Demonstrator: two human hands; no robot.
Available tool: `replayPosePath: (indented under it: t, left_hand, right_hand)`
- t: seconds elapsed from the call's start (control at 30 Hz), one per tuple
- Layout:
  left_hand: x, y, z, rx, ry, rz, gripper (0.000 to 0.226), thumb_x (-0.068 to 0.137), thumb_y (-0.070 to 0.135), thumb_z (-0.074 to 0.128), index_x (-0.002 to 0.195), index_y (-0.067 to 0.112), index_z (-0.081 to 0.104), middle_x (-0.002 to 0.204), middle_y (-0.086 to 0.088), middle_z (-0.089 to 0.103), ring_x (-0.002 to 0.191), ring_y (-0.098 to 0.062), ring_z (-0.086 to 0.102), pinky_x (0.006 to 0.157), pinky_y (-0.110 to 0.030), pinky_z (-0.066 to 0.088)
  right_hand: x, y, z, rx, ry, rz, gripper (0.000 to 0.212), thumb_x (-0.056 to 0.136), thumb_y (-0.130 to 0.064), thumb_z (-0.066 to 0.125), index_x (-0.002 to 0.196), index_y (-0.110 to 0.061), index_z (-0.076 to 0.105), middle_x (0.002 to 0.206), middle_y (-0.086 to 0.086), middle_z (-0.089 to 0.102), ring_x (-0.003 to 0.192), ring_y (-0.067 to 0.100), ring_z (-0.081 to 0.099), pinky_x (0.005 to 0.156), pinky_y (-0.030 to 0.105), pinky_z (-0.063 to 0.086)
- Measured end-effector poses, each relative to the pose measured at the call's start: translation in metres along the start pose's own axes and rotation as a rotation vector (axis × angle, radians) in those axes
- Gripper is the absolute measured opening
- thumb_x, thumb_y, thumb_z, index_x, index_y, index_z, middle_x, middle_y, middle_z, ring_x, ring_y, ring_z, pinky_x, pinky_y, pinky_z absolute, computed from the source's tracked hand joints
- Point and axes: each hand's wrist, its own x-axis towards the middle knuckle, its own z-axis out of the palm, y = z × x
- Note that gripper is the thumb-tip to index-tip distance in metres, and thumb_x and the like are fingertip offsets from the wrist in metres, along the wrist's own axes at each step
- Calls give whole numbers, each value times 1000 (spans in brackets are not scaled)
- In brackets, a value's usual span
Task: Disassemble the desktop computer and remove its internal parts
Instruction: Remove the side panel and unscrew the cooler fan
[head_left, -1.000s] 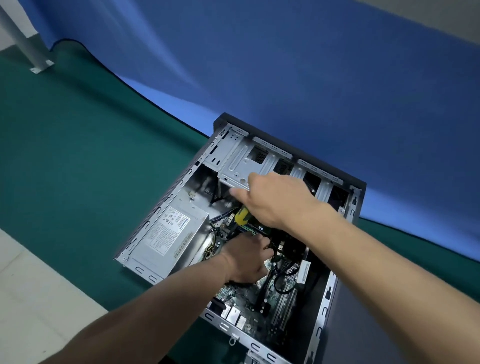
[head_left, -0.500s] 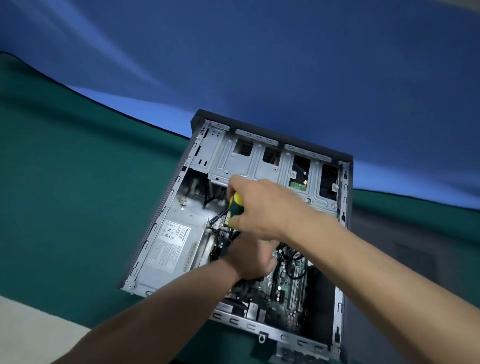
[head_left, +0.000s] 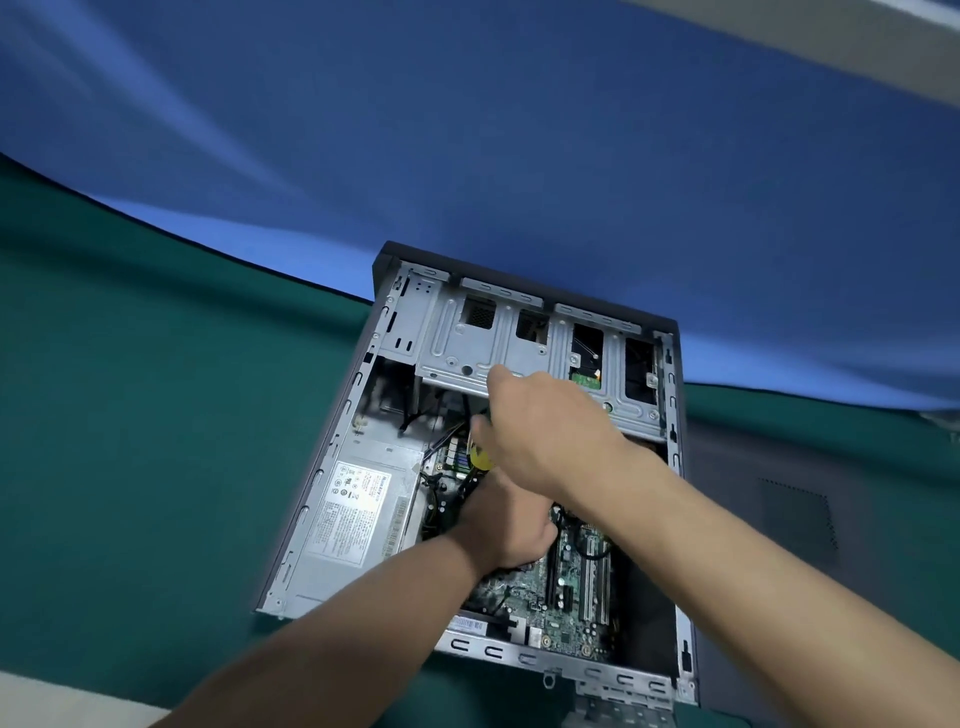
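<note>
Right hand (head_left: 545, 431) shifted | fingers grip screwdriver (head_left: 480, 457) | computer case (head_left: 670, 467) lengthwise away | left hand (head_left: 506, 525) fingers hidden

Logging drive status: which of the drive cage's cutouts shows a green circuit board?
The third cutout from the left in the drive cage: a green board shows at its bottom edge. The other three cutouts look dark.

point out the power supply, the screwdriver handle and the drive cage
power supply (head_left: 358, 512), head view, on its label sticker
screwdriver handle (head_left: 480, 458), head view, on the yellow part showing below the right hand (head_left: 545, 431)
drive cage (head_left: 467, 343), head view, on its flat metal plate
</note>
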Motion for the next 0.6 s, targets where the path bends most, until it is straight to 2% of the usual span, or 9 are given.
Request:
replayPosePath:
  t: [0.03,0.1,0.2,0.23,0.33,0.4,0.47,0.53,0.6]
  left_hand:
    - [2,1,-1,20,-38,19,27,75,27,40,70,10,60,67,-9,64,66,-28,59,58,-27,40]
    - [2,2,-1,27,-56,26,24,77,23,47,71,5,63,63,-14,63,60,-30,58,55,-29,40]
    - [1,-2,-1,14,-37,49,25,83,23,46,81,3,62,76,-15,63,71,-28,57,67,-36,46]
    - [0,0,-6,5,-53,42,23,83,21,48,78,3,61,74,-15,61,68,-27,55,65,-37,47]
    - [-1,4,-11,-32,23,109,15,63,14,61,53,6,54,48,-11,50,44,-24,47,43,-27,43]
    - [-2,4,-8,26,82,154,14,57,17,64,53,6,55,43,-9,48,39,-24,46,42,-23,39]
    - [1,-1,0,66,41,153,15,69,18,60,67,3,62,54,-13,57,50,-27,54,54,-29,46]
    - [3,-4,5,109,5,111,25,84,21,46,88,3,63,76,-18,64,72,-31,58,70,-39,46]
    - [4,-3,6,135,4,104,29,87,23,40,97,4,60,89,-19,64,81,-32,57,72,-41,46]
  right_hand:
    - [1,0,-2,60,-52,-15,24,95,-32,46,106,-11,43,110,16,57,93,34,52,69,33,32]
    - [3,3,-6,130,-123,-11,21,91,-25,52,103,-13,41,109,13,54,90,32,51,69,32,35]
    - [5,8,-6,-29,-105,103,25,95,-37,49,102,-15,38,102,7,54,84,28,48,60,32,32]
    - [5,10,-6,-86,-84,125,29,97,-42,44,103,-14,40,101,7,54,85,29,49,60,32,32]
    - [4,12,-3,28,-38,26,18,97,-30,44,98,-13,39,104,12,57,82,30,48,65,32,33]
    - [2,14,-2,154,-34,-51,16,91,-24,53,101,-17,43,100,6,54,86,27,51,67,30,33]
    - [-1,14,2,237,19,-39,19,89,-26,56,104,-20,47,98,2,53,90,26,53,68,30,34]
    - [-3,15,10,223,122,52,22,92,-38,52,101,-18,47,88,2,54,84,27,54,66,32,36]
    - [-5,19,16,171,190,112,30,96,-45,45,98,-15,46,78,2,54,76,28,52,63,33,36]
